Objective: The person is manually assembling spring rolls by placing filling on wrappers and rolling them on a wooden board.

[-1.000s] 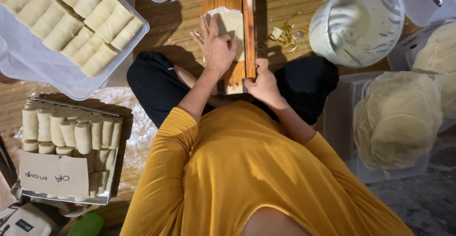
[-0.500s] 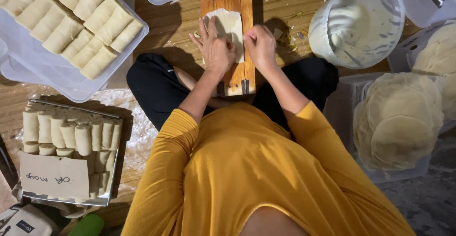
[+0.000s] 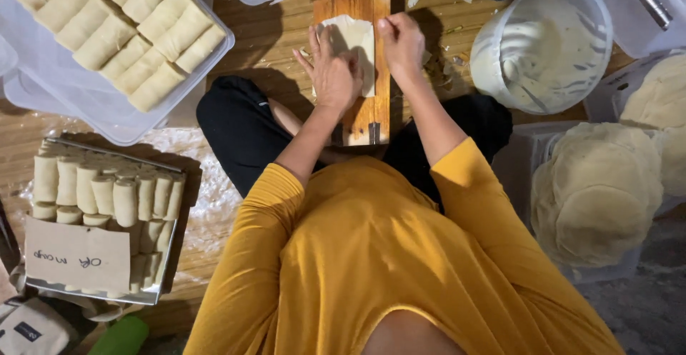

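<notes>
Both hands work a pale wrapper (image 3: pixel 355 44) that lies on a narrow wooden board (image 3: pixel 357 116) across the person's lap. The left hand (image 3: pixel 332 76) lies flat and spread on the wrapper's near-left part, pinning it rather than gripping. The right hand (image 3: pixel 401 41) sits at the wrapper's right edge with fingers curled over it; whether they pinch the sheet or only press on it is hard to tell from above.

The sheet looks thin, so a hard tug from the right while the left pins it could tear it, and uneven pressure could leave a lopsided fold. The board is barely wider than the wrapper (its right edge runs just under the right hand), so anything pushed sideways could slide off onto the floor.

Room is tight. A white bucket of batter (image 3: pixel 547 51) stands near the right forearm, a stack of round wrappers (image 3: pixel 597 194) by the right elbow, and a clear tray of finished rolls (image 3: pixel 121 33) to the left. The freest path is straight back toward the lap.
</notes>
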